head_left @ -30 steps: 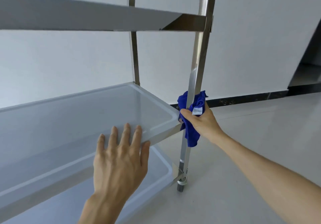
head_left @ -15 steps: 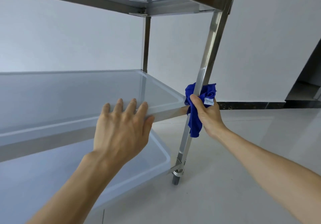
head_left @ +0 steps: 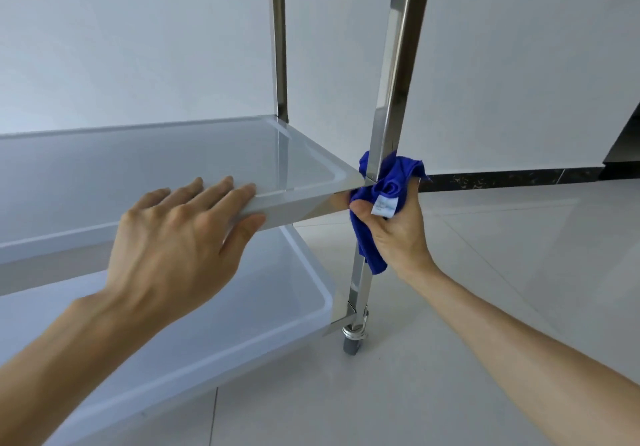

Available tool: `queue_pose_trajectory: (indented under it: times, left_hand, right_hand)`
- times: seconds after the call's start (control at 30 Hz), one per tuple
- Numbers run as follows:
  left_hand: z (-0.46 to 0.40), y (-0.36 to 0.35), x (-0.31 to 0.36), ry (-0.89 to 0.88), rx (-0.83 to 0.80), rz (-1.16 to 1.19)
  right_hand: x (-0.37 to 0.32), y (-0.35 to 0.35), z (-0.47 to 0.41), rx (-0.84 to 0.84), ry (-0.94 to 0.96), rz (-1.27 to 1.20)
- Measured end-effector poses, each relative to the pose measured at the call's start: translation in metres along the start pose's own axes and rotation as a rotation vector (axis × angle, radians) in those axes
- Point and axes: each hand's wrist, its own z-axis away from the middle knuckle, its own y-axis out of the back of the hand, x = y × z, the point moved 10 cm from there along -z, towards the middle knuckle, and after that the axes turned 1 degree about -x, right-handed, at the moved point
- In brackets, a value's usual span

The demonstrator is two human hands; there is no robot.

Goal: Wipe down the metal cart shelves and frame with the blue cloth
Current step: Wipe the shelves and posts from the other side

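The metal cart has a middle shelf, a bottom shelf and a top shelf whose underside shows at the upper edge. My right hand grips the blue cloth, which is wrapped round the near upright post where the middle shelf meets it. A white label hangs from the cloth. My left hand rests on the front rim of the middle shelf, fingers lying flat on top and the thumb under the edge.
A castor wheel carries the post at the floor. The far post stands behind. Pale floor tiles spread to the right, with a dark skirting strip along the white wall.
The view has dropped lower, so the top shelf sits higher in frame. My right hand with the cloth stays at the post by the middle shelf corner. My left hand stays on the rim.
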Motion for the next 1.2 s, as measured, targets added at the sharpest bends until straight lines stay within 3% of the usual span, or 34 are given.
queue_pose_trajectory:
  times: [0.13,0.3,0.4,0.63,0.73,0.93,1.2]
  left_hand:
    - [0.003,0.0,-0.004,0.0,0.029,0.003]
    - [0.001,-0.003,-0.004,-0.001,0.053,0.002]
    - [0.0,-0.004,-0.004,-0.004,0.069,-0.007]
    - [0.0,-0.009,-0.006,-0.009,0.085,-0.003]
    - [-0.001,-0.009,-0.005,-0.013,0.096,-0.011]
    - [-0.002,-0.007,0.0,-0.025,0.095,-0.039]
    - [-0.01,-0.01,0.015,-0.056,0.074,-0.06]
  right_hand:
    - [0.063,-0.007,0.042,0.03,-0.219,0.093]
    - [0.129,-0.018,0.094,-0.166,-0.526,0.022]
    - [0.122,-0.017,0.088,-0.19,-0.51,0.026]
    - [0.039,-0.006,-0.004,0.017,-0.209,0.0]
    - [0.063,-0.007,0.011,0.0,-0.27,0.031]
    - [0.129,-0.012,0.069,-0.278,-0.527,0.142]
    - [0.143,0.014,0.067,-0.28,-0.604,0.257]
